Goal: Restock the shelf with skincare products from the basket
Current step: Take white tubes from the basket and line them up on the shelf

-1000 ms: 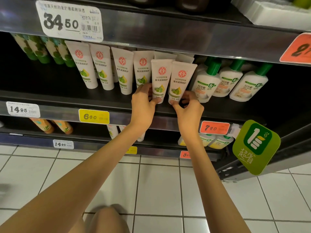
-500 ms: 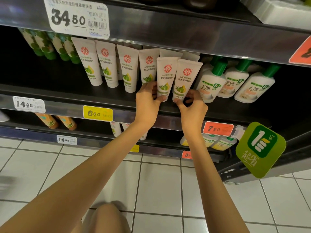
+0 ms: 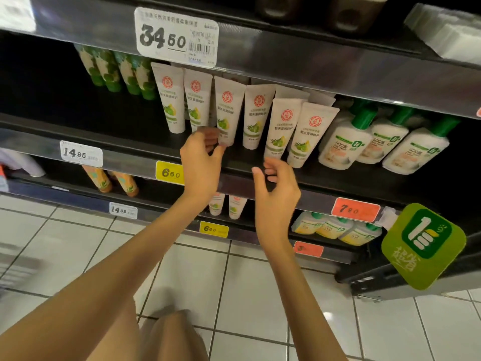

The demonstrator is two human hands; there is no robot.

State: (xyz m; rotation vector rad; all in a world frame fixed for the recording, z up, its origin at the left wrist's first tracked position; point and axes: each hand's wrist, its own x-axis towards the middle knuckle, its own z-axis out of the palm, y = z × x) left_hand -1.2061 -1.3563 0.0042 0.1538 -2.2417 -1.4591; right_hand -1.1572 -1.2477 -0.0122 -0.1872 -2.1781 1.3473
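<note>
Bottom of frame: two bare forearms rise over a white tiled floor (image 3: 250, 282) toward the centre. Right hand (image 3: 277, 186), centre of frame, hangs in front of the shelf lip; fingers loosely curled, slightly spread, holding nothing, fingertips just below the foremost tubes and apart from them. Left hand (image 3: 201, 165), centre-left, slightly higher: thumb and fingers pinch the cap end of the third white squeeze tube (image 3: 227, 108) from the left. Motion blur there, so firmness of grip cannot be told. Shelf lip carries a yellow price tag (image 3: 169, 173) partly behind the left wrist, a white price tag (image 3: 80, 153) at left, an orange-red price tag (image 3: 355, 209) at right. A green thumbs-up sign (image 3: 423, 246) juts out at lower right. On the black metal shelf (image 3: 117, 121), mid-frame, a row of white tubes with red round emblems and green fruit print stands cap-down. Two front tubes (image 3: 282, 126) sit side by side, touching, ahead of the others. To their right, leaning white bottles with green caps (image 3: 346, 144). Further back, upper left, green-patterned tubes (image 3: 114, 69). Top: a large white price label (image 3: 177, 35) on the upper shelf edge.
</note>
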